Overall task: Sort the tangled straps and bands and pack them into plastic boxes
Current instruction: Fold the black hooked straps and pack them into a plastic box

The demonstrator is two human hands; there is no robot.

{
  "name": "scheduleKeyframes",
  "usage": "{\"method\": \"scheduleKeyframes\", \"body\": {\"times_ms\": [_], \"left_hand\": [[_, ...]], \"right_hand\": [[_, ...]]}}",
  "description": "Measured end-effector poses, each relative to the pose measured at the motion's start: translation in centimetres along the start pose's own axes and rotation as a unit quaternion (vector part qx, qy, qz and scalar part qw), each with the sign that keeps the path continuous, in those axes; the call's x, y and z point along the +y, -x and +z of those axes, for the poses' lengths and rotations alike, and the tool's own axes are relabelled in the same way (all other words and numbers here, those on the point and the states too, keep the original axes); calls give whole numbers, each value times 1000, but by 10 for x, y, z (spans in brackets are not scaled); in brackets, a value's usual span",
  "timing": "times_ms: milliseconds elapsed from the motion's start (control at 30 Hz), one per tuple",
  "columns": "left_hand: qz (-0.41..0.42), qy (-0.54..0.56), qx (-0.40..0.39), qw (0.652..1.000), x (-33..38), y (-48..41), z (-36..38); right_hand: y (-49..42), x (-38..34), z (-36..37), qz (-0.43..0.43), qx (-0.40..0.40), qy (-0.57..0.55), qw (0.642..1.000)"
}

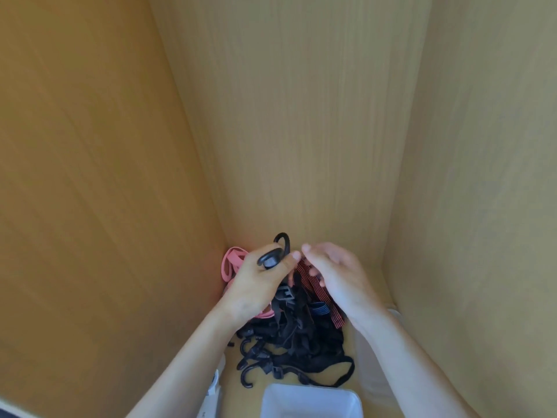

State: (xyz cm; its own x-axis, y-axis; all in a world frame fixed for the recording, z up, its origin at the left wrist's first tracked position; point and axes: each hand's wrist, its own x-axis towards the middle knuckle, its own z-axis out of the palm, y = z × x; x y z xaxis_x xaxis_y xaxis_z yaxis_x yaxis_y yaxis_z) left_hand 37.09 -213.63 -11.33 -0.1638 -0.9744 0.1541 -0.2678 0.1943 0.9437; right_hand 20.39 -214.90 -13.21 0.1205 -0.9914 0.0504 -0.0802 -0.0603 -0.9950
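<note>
A tangled pile of black straps with several black plastic hooks lies on the wooden shelf floor. Pink bands sit in the back left corner. My left hand grips a black hook lifted above the pile. My right hand pinches a red-and-black striped strap that runs down to the right. A blue striped band shows under my right wrist. A white plastic box stands at the near edge.
Wooden cupboard walls close in on the left, back and right. A translucent box is partly hidden under my right forearm. A white object stands at the lower left by my left forearm.
</note>
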Motion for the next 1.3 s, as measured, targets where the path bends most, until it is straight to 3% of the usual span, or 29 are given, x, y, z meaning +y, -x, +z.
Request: {"method": "scheduleKeyframes", "body": {"times_ms": [67,267,400,500,600,734,934,1301], "left_hand": [[8,-6,-41,999,1,-2,5],[-38,50,-105,993,-1,-2,3],[-99,183,-51,977,-7,-4,-8],[-137,217,-23,966,-10,-8,-11],[-128,248,-81,957,-11,-8,-12],[-61,202,-183,960,-5,-8,-12],[-47,109,-140,983,6,-13,-7],[-14,162,-50,985,27,-24,-35]], "right_hand": [[-3,-11,6,1,-28,11,1000],[-11,-14,4,0,24,-55,998],[-13,-20,-9,-49,42,-69,996],[-14,-28,-14,-66,30,-71,995],[-15,-34,-14,-81,-3,-33,996],[-19,-49,-12,-124,-30,-23,992],[-24,-68,-5,-166,-37,-20,985],[-33,-81,-10,-164,56,-39,984]]}}
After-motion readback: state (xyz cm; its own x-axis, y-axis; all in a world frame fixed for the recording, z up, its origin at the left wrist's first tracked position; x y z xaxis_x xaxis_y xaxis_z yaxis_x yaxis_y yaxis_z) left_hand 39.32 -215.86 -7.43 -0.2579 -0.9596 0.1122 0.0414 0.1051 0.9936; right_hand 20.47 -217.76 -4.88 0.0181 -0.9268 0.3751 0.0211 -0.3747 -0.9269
